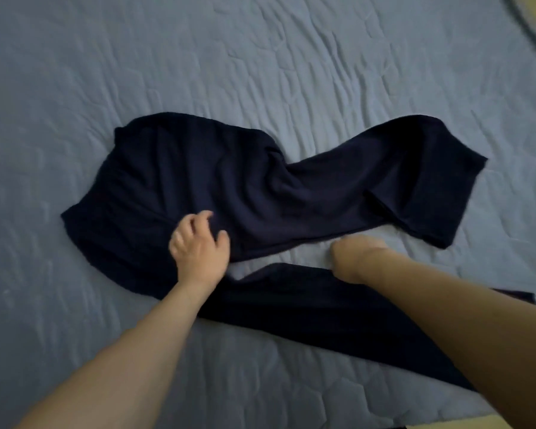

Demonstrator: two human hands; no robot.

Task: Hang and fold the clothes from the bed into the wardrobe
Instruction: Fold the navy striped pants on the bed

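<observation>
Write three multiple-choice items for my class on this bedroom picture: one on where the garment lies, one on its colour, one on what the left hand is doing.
1. Where does the garment lie?
A. On a hanger
B. Spread on the bed cover
C. In a drawer

2. What colour is the garment?
A. Dark navy
B. White
C. Red

3. What is the left hand doing?
A. Hanging idle off the bed
B. Holding a hanger
C. Resting on the garment with curled fingers

Answers:
1 B, the cloth lies stretched across the quilted blue-grey cover.
2 A, the fabric is a very dark blue throughout.
3 C, the fingers bend onto the cloth near its lower edge, while the right hand, blurred, is at the cloth's near edge.
</observation>
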